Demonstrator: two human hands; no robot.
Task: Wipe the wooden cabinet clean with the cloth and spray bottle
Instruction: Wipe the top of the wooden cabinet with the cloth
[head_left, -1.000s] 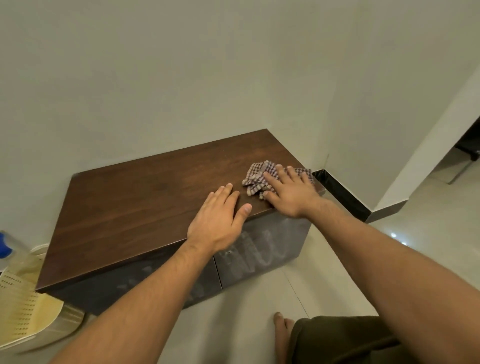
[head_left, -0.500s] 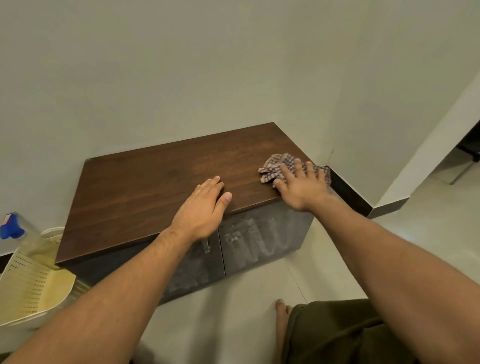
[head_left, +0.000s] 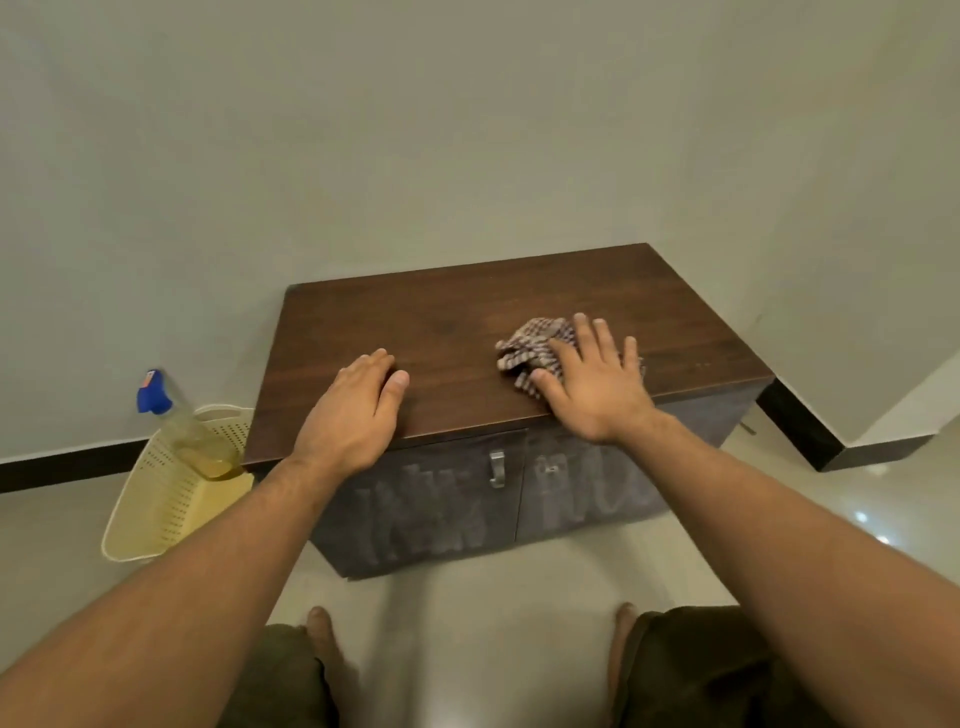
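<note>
Pale bare wall (head_left: 415, 130) fills the upper half of my feed, with a glossy light floor (head_left: 467, 587) below and a black skirting board (head_left: 800, 421) running off at 3 o'clock. Against the wall stands the wooden cabinet (head_left: 441, 322), its dark brown top facing me. Its two grey doors are marked with pale, smeary streaks, and a small metal handle (head_left: 496, 467) hangs at the upper corner of the left door. On the top, toward 3 o'clock from its middle, lies the checked cloth (head_left: 527, 345), bunched up. The right hand (head_left: 592, 382) lies on it palm down, fingers straight and spread, pressing it to the wood. The cloth sticks out from under the fingers toward 10 o'clock. The left hand (head_left: 353, 410) rests palm down on bare wood at about 7 o'clock on the top, by the front edge, fingers together and relaxed, holding nothing, well apart from the cloth. Off the cabinet at 9 o'clock, a cream perforated basket (head_left: 156, 499) sits on the floor just beside the cabinet's left end. The spray bottle (head_left: 182, 431), clear with yellowish liquid and a blue head, leans inside the basket, head toward 11 o'clock. At 6 o'clock I see dark shorts (head_left: 691, 670) and bare feet (head_left: 318, 631).
</note>
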